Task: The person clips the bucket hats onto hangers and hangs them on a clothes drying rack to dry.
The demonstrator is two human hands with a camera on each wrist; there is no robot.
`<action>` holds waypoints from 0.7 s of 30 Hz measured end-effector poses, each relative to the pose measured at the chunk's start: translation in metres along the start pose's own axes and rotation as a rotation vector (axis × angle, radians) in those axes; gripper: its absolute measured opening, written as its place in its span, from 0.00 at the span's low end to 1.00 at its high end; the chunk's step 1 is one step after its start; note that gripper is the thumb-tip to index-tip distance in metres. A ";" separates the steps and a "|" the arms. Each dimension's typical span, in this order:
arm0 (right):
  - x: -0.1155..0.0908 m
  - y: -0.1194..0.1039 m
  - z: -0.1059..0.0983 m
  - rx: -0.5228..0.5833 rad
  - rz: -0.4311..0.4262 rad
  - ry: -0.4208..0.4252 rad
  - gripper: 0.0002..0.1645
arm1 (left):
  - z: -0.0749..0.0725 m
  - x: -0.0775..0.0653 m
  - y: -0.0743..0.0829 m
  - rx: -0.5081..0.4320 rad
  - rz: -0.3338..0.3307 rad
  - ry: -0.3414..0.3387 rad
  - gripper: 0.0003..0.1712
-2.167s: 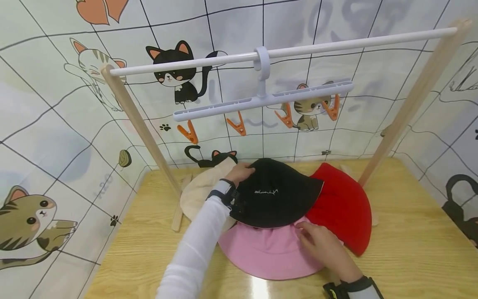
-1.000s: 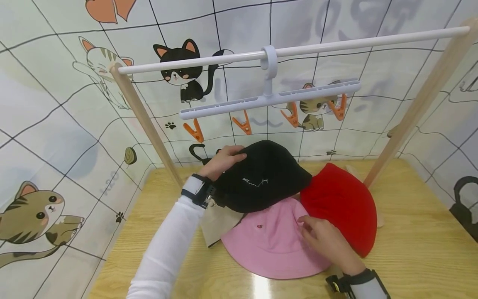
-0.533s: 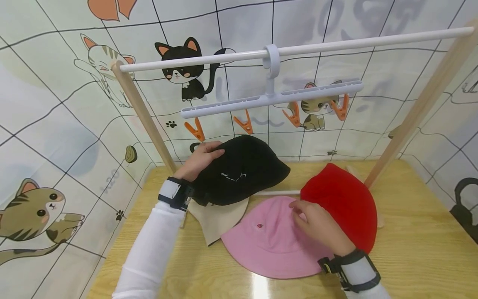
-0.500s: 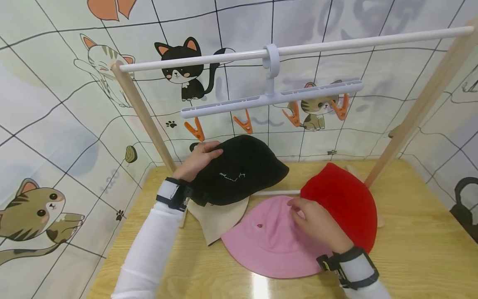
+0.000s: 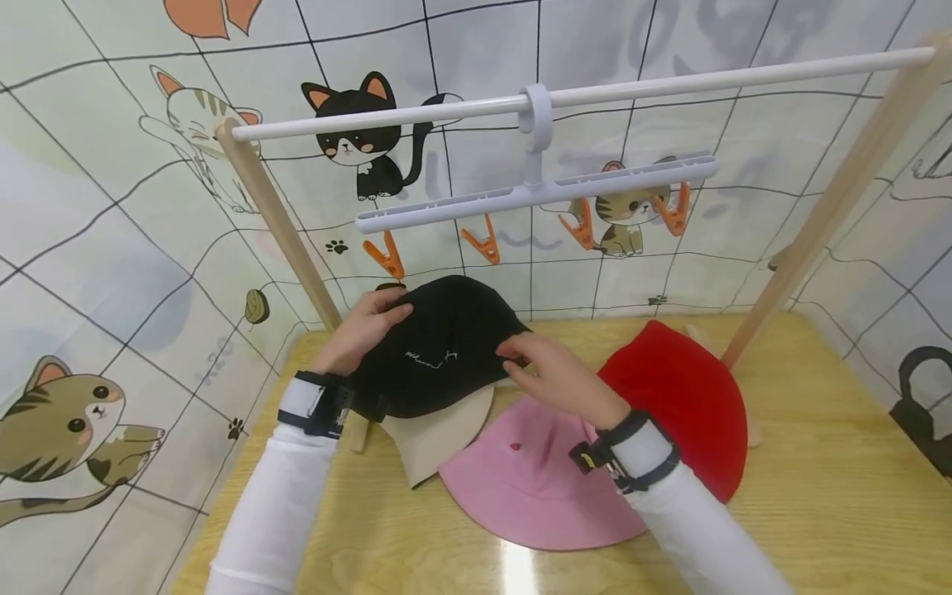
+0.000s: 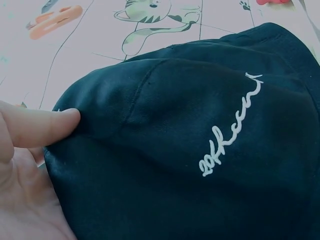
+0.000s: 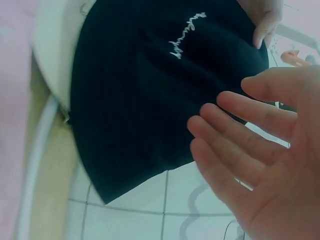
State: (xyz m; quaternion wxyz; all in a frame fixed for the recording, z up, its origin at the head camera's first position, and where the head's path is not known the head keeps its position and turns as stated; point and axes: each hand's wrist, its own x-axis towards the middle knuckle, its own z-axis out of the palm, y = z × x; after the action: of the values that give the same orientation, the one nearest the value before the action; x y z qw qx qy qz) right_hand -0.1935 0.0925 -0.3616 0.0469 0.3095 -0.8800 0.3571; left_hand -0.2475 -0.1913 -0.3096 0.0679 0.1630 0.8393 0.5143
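A black bucket hat [image 5: 454, 322] with white script stitched on its front is held up over a beige cap [image 5: 439, 442]. My left hand [image 5: 366, 332] pinches its crown at the left; the thumb lies on the outer cloth in the left wrist view, and the other fingers are mostly hidden behind. At the hat's right edge is my right hand [image 5: 558, 376], its fingers spread and slightly bent in the right wrist view, gripping nothing. A pink bucket hat [image 5: 535, 496] with a small strawberry motif lies below the right forearm. To its right rests a red bucket hat [image 5: 680, 405].
Above the hats, a pale hanger [image 5: 535, 195] with several orange clips [image 5: 386, 258] hangs from a white rod [image 5: 461, 108]. Wooden posts [image 5: 278, 223] hold the rod at both ends. A cat-patterned wall covering stands behind the wooden table [image 5: 825, 463].
The left hand has lifted the black hat off the pile and carried it left, uncovering more of the pink hat. The right hand has moved from the pink hat up to the black hat's right edge.
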 end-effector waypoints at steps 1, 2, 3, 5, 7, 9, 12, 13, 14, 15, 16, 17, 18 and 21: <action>0.006 -0.003 0.000 0.006 -0.011 0.006 0.15 | -0.001 -0.001 -0.001 0.000 -0.007 0.004 0.19; 0.011 -0.004 -0.001 0.013 -0.021 0.012 0.15 | -0.002 -0.002 -0.002 0.000 -0.015 0.008 0.20; 0.017 -0.006 -0.001 0.023 -0.028 0.016 0.15 | -0.003 -0.003 -0.003 -0.003 -0.020 0.011 0.20; 0.029 -0.010 -0.002 0.038 -0.048 0.029 0.14 | -0.006 -0.006 -0.004 -0.005 -0.019 0.017 0.19; 0.040 -0.014 -0.003 0.059 -0.071 0.034 0.15 | -0.008 -0.010 -0.005 -0.009 -0.014 0.026 0.18; 0.050 -0.018 -0.005 0.074 -0.097 0.037 0.15 | -0.009 -0.012 -0.005 -0.013 -0.004 0.030 0.17; 0.062 -0.025 -0.009 0.091 -0.117 0.030 0.16 | -0.011 -0.014 -0.006 -0.019 -0.004 0.037 0.17; 0.065 -0.027 -0.010 0.091 -0.120 0.028 0.16 | -0.011 -0.015 -0.006 -0.022 -0.005 0.039 0.17; 0.068 -0.028 -0.012 0.090 -0.118 0.024 0.16 | -0.011 -0.015 -0.005 -0.026 -0.001 0.038 0.16; 0.071 -0.029 -0.013 0.092 -0.118 0.020 0.16 | -0.011 -0.016 -0.005 -0.028 0.004 0.035 0.16; 0.075 -0.030 -0.014 0.092 -0.117 0.017 0.16 | -0.012 -0.016 -0.006 -0.029 0.007 0.036 0.15; 0.078 -0.031 -0.016 0.092 -0.121 0.017 0.16 | -0.011 -0.016 -0.006 -0.028 0.013 0.037 0.14; 0.081 -0.031 -0.016 0.099 -0.116 0.017 0.16 | -0.011 -0.017 -0.006 -0.029 0.022 0.039 0.13; 0.092 -0.035 -0.018 0.124 -0.101 0.016 0.17 | -0.012 -0.019 -0.008 -0.028 0.026 0.047 0.11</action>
State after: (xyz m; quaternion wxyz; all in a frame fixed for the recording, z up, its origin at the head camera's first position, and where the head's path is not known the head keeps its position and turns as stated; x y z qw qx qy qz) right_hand -0.2497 0.0383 -0.2998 0.0528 0.3528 -0.8392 0.4105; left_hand -0.2351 -0.2110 -0.3124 0.0437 0.1609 0.8310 0.5307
